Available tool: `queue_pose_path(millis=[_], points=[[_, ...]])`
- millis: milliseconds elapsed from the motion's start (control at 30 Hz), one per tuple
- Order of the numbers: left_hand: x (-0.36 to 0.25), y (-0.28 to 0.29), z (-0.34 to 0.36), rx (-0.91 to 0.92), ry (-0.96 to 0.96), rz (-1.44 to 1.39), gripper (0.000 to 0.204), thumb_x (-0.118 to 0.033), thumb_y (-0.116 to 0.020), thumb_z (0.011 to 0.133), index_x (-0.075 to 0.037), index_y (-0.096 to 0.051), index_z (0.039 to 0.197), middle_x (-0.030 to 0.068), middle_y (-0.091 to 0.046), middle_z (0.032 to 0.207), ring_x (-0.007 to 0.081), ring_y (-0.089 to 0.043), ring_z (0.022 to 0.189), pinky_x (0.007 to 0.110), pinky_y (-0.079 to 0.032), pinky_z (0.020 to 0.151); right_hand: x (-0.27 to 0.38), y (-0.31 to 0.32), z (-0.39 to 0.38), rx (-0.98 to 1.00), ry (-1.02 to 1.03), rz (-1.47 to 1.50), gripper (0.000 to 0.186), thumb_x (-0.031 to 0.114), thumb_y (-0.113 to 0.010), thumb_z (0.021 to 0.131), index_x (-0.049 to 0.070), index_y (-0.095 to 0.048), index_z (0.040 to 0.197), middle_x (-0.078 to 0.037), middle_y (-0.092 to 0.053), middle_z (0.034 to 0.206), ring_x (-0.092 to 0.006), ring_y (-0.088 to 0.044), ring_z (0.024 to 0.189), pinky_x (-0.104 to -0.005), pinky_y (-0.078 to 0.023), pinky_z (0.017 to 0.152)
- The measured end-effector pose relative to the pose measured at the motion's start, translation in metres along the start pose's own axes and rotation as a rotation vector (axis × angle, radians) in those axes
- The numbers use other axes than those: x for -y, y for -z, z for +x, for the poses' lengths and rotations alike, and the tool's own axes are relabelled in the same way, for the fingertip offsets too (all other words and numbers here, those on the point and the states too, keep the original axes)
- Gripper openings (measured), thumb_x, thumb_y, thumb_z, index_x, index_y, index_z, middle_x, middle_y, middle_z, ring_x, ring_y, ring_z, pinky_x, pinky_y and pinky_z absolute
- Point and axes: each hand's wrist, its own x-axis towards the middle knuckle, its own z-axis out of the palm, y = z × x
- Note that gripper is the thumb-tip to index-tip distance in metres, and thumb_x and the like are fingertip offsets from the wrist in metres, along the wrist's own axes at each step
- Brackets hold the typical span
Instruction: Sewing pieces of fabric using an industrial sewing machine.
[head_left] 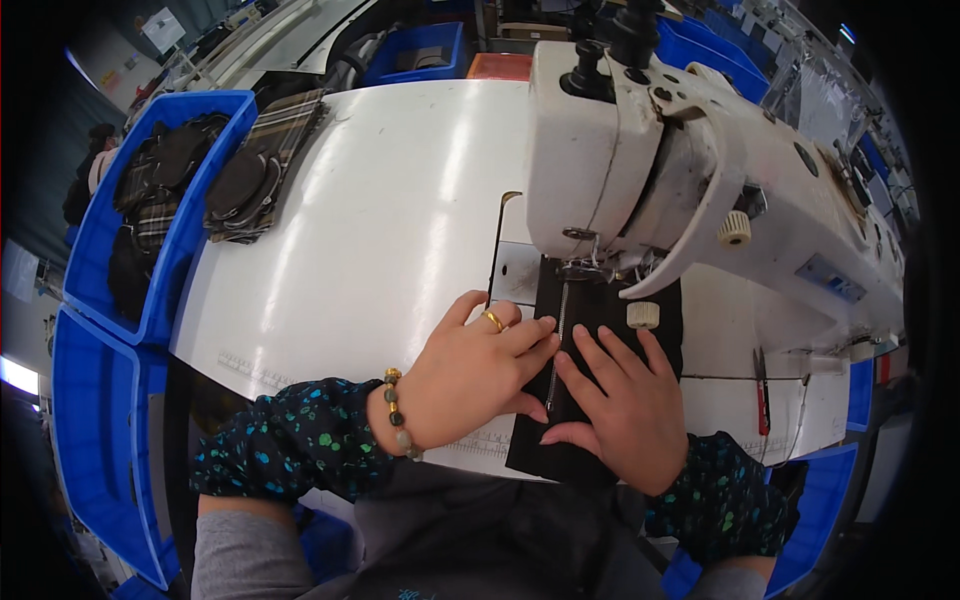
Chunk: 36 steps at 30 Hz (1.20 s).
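Observation:
A black fabric piece [550,450] lies under the needle area of a white sewing machine [590,150]. A zipper [564,312] with pale metal teeth runs lengthwise along it, up to the presser foot [583,270]. My left hand [478,365] rests beside the zipper, its fingertips touching the cloth at the left of the teeth and its thumb apart. To the right of the zipper, my right hand [630,410] presses on the fabric with fingers spread and thumb stretched toward the left. Some of the cloth is hidden under both hands.
At the left edge stand a blue bin [180,290] of dark and plaid pieces and another blue bin [95,440]. Plaid cloth with dark round pieces [245,185] lies on the white table [390,210]. Red-handled snips [762,400] lie at the right.

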Motion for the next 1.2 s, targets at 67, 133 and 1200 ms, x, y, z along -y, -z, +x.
queue_pose_path(millis=[67, 133, 1200], points=[[-0.001, -0.001, 0.01, -0.011, -0.001, 0.002, 0.069, -0.049, -0.08, 0.067, -0.014, -0.071, 0.126, -0.0055, -0.062, 0.131, 0.0186, -0.057, 0.118, 0.05, -0.045, 0.108, -0.009, 0.002, 0.003, -0.045, -0.011, 0.039, 0.078, 0.056, -0.079, 0.071, 0.006, -0.066, 0.129, -0.014, -0.06, 0.139, -0.0299, -0.056, 0.126, -0.0578, -0.036, 0.115], [0.003, 0.001, 0.017, -0.005, -0.001, 0.018, 0.069, -0.048, -0.08, 0.068, -0.014, -0.071, 0.126, -0.0053, -0.062, 0.13, 0.0191, -0.057, 0.118, 0.049, -0.044, 0.108, -0.015, 0.002, 0.006, -0.028, -0.01, 0.045, 0.078, 0.056, -0.079, 0.071, 0.007, -0.066, 0.13, -0.013, -0.06, 0.138, -0.0294, -0.056, 0.124, -0.0576, -0.036, 0.115], [0.001, 0.006, -0.04, -0.134, -0.013, -0.191, 0.049, -0.035, -0.082, 0.072, -0.008, -0.077, 0.112, 0.0033, -0.069, 0.124, 0.0247, -0.064, 0.111, 0.04, -0.053, 0.093, 0.028, -0.001, 0.007, -0.029, 0.008, 0.163, 0.064, 0.048, -0.078, 0.077, 0.005, -0.07, 0.123, -0.013, -0.067, 0.121, -0.0301, -0.061, 0.115, -0.0587, -0.038, 0.113]])
